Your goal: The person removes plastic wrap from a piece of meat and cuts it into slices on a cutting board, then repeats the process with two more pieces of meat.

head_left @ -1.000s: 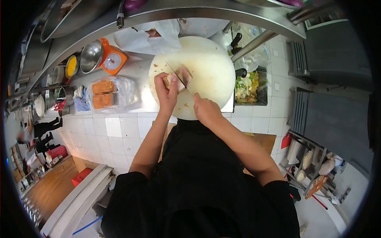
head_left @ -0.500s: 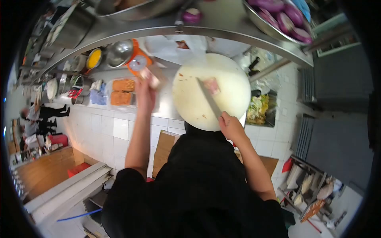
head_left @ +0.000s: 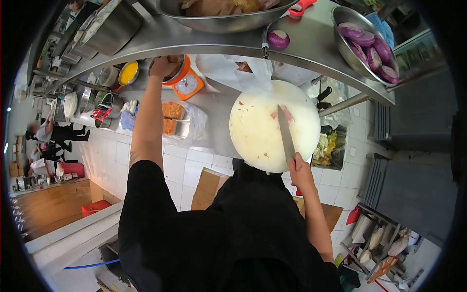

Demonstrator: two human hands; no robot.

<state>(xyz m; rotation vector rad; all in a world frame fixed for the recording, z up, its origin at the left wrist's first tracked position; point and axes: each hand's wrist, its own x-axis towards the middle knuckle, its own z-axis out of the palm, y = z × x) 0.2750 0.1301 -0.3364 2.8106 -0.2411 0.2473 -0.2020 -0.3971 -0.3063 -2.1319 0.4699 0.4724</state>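
Note:
My right hand (head_left: 301, 173) is closed round the handle of a kitchen knife (head_left: 286, 134). Its long blade lies over a round white cutting board (head_left: 253, 136), across a small pink-and-white piece of meat (head_left: 288, 115). Brown crumbs dot the board. My left hand (head_left: 160, 67) reaches into a metal bowl (head_left: 181, 70) on an orange kitchen scale (head_left: 190, 83). Its fingers look curled, but whatever they hold is hidden in shadow. Close to that forearm, a clear plastic bag (head_left: 198, 121) surrounds orange-brown blocks of food (head_left: 172, 111).
A steel shelf (head_left: 214, 48) overhangs the counter, carrying a large pan of meat (head_left: 224, 20), red-handled scissors (head_left: 302, 7) and a bowl of purple onions (head_left: 369, 48). Knife handles (head_left: 324, 93) stick out right of the board. Below them stands a bin of vegetable scraps (head_left: 327, 152).
My left hand has moved up and left, from above the counter to the bowl on the scale; the pinkish block it carried no longer shows clearly. The knife now overlaps the meat piece.

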